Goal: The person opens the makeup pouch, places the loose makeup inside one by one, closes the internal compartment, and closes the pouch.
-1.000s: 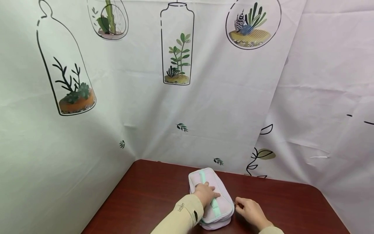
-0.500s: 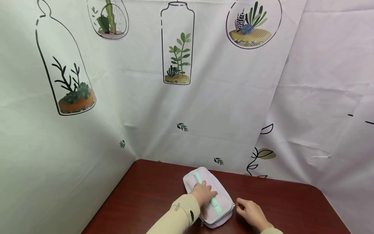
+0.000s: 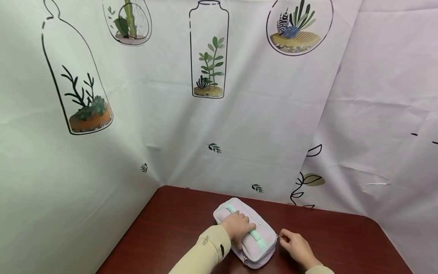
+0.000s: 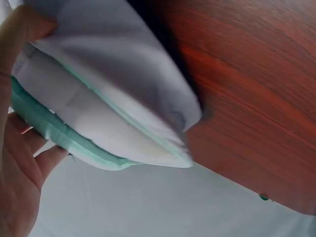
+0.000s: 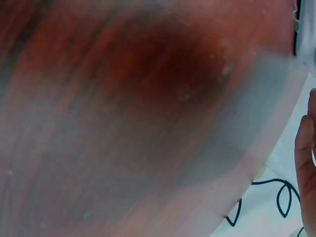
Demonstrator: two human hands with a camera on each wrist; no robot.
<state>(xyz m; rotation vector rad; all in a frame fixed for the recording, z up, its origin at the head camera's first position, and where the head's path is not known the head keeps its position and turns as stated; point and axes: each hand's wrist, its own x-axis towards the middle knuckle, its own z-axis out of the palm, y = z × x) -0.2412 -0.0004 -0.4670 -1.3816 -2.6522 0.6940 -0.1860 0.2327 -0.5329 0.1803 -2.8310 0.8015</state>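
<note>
A lilac pencil case [image 3: 266,230] with a mint-green strap [image 3: 259,240] lies at a slant on the table. My left hand [image 3: 237,227] grips it across the top. In the left wrist view, the thumb is on one side of the case [image 4: 113,118] and the fingers reach the green band. At the case's right corner, my right hand [image 3: 297,248] pinches the small zipper pull [image 3: 277,236]. Another zipper pull [image 3: 245,259] hangs at the near left corner. Only part of the right hand [image 5: 306,163] appears at the edge of the right wrist view.
The dark red-brown table [image 3: 178,220] has rounded far corners. A white cloth backdrop [image 3: 260,125] printed with plants in jars hangs behind it and along its left side.
The pencil case has turned, its far end shifting left and its near end slightly right. The left hand moved with it, its thumb now showing at the near side. The right hand shifted slightly right.
</note>
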